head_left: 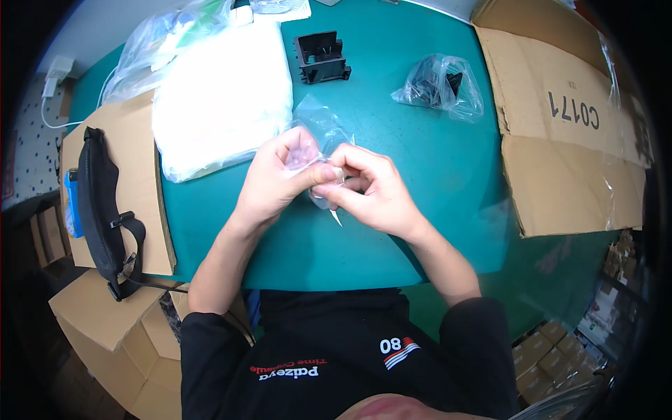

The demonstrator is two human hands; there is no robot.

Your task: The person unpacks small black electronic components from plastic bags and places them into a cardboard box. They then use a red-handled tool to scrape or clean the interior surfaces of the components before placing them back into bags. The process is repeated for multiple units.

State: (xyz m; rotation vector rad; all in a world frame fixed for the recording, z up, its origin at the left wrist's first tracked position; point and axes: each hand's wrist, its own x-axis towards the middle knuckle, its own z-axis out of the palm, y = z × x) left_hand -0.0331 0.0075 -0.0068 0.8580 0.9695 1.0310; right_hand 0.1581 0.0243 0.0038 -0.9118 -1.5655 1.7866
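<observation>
Over the middle of the green table, a clear plastic bag (323, 124) is held between my two hands. My left hand (278, 171) pinches it with thumb and fingers, and part of the film bulges up beside that thumb. On the other side my right hand (374, 189) grips the same bag, fingertips meeting those of the left. A thin pale strip sticks out below the fingers; what it belongs to is hidden. Beyond the hands stands a black plastic housing (323, 59), open-topped. To its right lies another clear bag (441, 87) with black parts inside.
A stack of white plastic bags (224, 98) lies at the left on the green table (420, 154). Beside it, a black waist bag (101, 203) rests on a cardboard sheet (150, 210). A large cardboard box (560, 140) borders the right side. An open carton (119, 336) stands low left.
</observation>
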